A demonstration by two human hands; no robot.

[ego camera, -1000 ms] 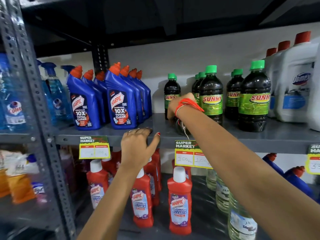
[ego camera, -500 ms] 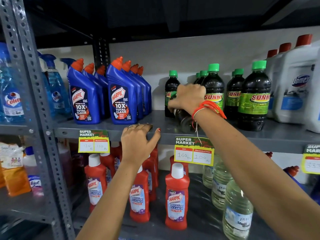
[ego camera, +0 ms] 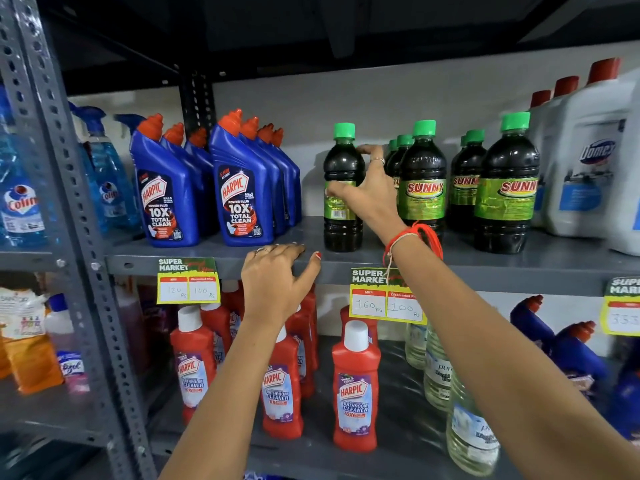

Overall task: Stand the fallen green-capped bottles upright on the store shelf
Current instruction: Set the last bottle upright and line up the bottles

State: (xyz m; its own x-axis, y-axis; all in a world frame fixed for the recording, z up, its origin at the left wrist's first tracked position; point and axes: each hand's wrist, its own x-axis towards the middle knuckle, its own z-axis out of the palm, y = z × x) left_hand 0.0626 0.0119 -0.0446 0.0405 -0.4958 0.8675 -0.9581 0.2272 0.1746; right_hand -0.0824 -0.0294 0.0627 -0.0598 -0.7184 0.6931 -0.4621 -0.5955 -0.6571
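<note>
A dark green-capped bottle [ego camera: 342, 233] stands upright on the grey shelf [ego camera: 519, 268], apart from the others and left of them. My right hand [ego camera: 372, 197] is loosely wrapped on its right side, thumb across the green label and fingers at its shoulder. Several more green-capped Sunny bottles [ego camera: 423, 188] stand upright in rows just to the right, the nearest one [ego camera: 507, 192] at the front. I see no bottle lying down. My left hand [ego camera: 277, 285] rests flat on the shelf's front edge with nothing in it.
Blue Harpic bottles [ego camera: 242, 199] stand close to the left of the lone bottle. White Domex jugs [ego camera: 588, 168] fill the right end. Price tags [ego camera: 384, 299] hang from the shelf edge. Red Harpic bottles [ego camera: 355, 393] and clear bottles [ego camera: 471, 438] stand below.
My right hand has lifted the fallen bottle from the shelf floor and set it upright left of the Sunny rows. My left hand has stayed on the shelf edge.
</note>
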